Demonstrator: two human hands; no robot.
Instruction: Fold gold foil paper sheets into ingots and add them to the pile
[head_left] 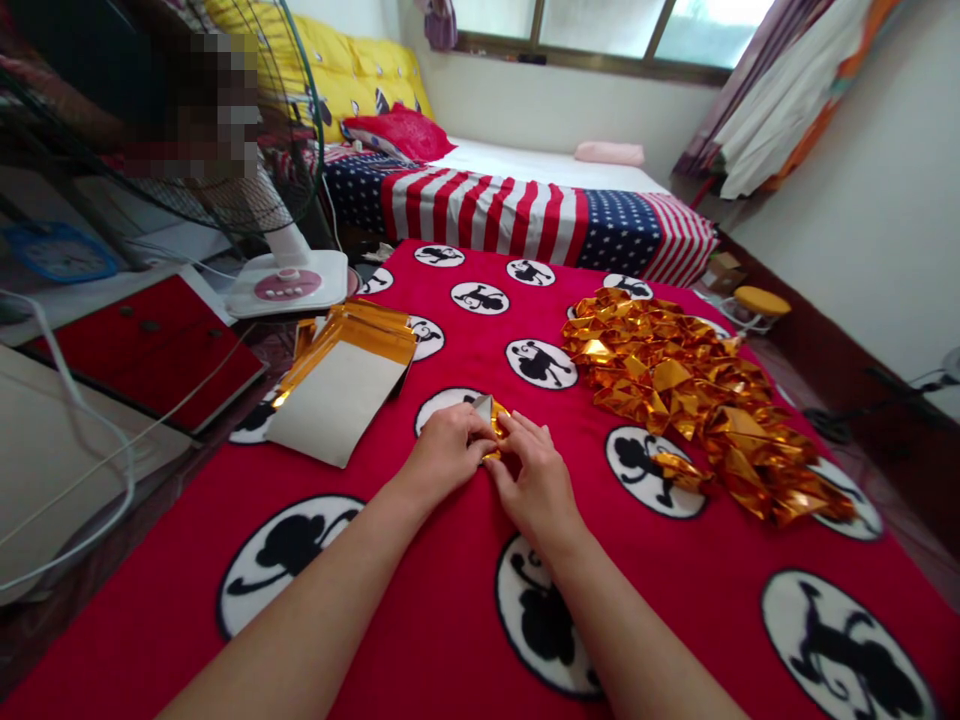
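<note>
Both hands meet over the middle of a red cloth (420, 620) printed with black figures in white circles. Between their fingertips is a small piece of gold foil paper (498, 408), with a pale grey corner showing on its upper left. My left hand (454, 440) pinches it from the left. My right hand (534, 465) closes on it from the right, thumb and fingertips near the left ones. Most of the foil paper is hidden under the fingers. To the left lies a stack of foil sheets (337, 400), its top sheet grey side up.
A heap of folded gold foil pieces (667, 370) spreads over the cloth on the right. A white-based fan (289, 285) stands at the left beyond the stack, near a red panel (150, 345). Behind are a bed (495, 215) with a striped cover and a yellow stool (761, 300).
</note>
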